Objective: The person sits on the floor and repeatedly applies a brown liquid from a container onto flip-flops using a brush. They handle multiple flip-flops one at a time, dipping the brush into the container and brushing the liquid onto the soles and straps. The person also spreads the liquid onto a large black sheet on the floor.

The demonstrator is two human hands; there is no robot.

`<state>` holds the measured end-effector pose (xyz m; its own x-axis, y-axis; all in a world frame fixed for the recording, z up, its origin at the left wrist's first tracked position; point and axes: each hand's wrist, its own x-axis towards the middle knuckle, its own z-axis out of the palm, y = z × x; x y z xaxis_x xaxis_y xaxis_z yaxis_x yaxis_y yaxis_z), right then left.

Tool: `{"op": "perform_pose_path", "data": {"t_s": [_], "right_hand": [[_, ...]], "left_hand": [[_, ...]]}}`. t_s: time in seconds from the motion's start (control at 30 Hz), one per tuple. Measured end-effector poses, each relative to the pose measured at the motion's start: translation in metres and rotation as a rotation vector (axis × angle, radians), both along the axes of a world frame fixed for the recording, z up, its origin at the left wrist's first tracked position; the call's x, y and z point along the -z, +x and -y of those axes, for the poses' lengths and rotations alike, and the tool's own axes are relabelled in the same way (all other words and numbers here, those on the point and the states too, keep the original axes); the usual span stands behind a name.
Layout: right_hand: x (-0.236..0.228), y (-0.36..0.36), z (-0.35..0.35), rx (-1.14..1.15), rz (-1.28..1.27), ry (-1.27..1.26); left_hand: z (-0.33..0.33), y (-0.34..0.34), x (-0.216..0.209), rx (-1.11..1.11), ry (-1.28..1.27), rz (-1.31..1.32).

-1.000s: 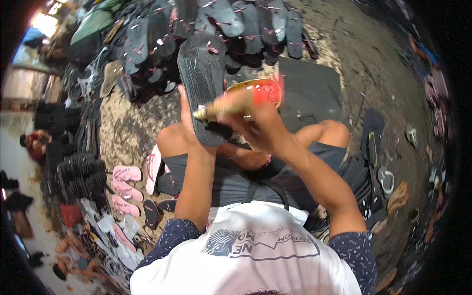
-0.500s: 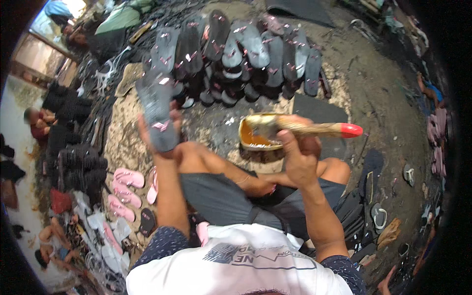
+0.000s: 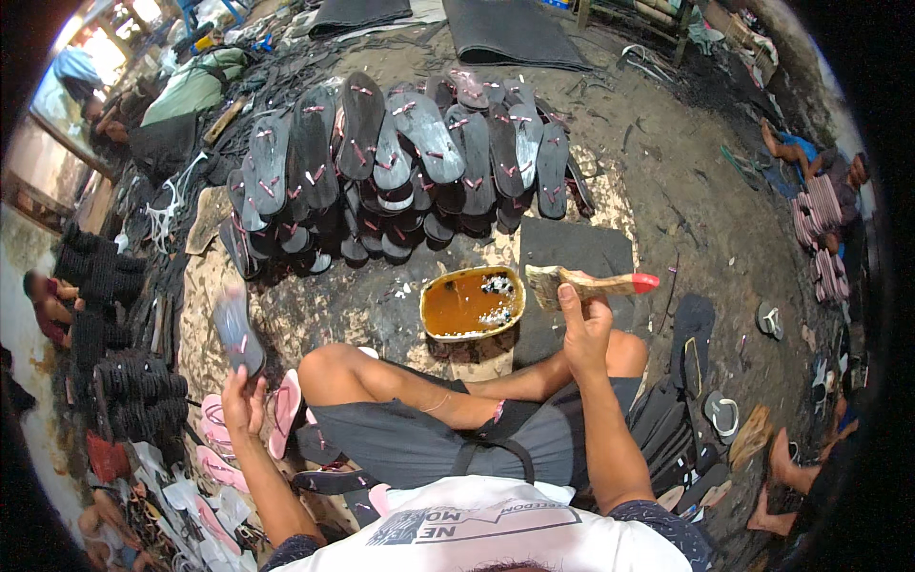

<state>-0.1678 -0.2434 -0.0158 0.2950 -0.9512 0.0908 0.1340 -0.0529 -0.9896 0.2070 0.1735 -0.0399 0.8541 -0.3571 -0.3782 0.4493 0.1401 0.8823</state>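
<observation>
Sitting cross-legged behind the glue tub (image 3: 473, 303), my right hand (image 3: 583, 329) grips a brush (image 3: 593, 283) just right of it, my left hand (image 3: 243, 400) holds one dark sandal sole (image 3: 238, 332) out left, while many coated soles (image 3: 419, 153) lie beyond.

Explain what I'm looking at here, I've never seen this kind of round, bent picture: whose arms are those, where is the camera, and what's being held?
The camera sits on a person's head and looks down, so the arms coming up from the bottom are that person's own. The wide lens bends straight edges near the rim. The person sits cross-legged on a dirt floor. The left hand holds a dark sandal sole out to the side. The right hand grips a brush with a wooden handle and a red tip. Just left of the brush stands a tin of brown liquid, likely glue. Beyond it lie rows of dark soles with pink straps. Pink sandals lie by the left knee.
</observation>
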Motion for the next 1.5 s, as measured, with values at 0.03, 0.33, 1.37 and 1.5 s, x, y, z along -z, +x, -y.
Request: {"op": "perform_pose_path", "data": {"t_s": [0.03,0.33,1.37,1.5], "right_hand": [[0.001,-0.006,0.003,0.029,-0.006,-0.002],[0.003,-0.070,0.016,0.251,-0.063,0.030],[-0.069,0.111,-0.022,-0.131,-0.589,-0.292],[-0.084,0.127,-0.042,-0.140,-0.477,-0.362]], "left_hand": [[0.050,-0.022,-0.040,0.067,0.006,0.118],[0.498,0.006,-0.055,0.448,-0.379,0.041],[-0.262,0.019,0.115,-0.592,1.309,-0.021],[-0.208,0.061,0.107,-0.566,1.313,-0.135]]}}
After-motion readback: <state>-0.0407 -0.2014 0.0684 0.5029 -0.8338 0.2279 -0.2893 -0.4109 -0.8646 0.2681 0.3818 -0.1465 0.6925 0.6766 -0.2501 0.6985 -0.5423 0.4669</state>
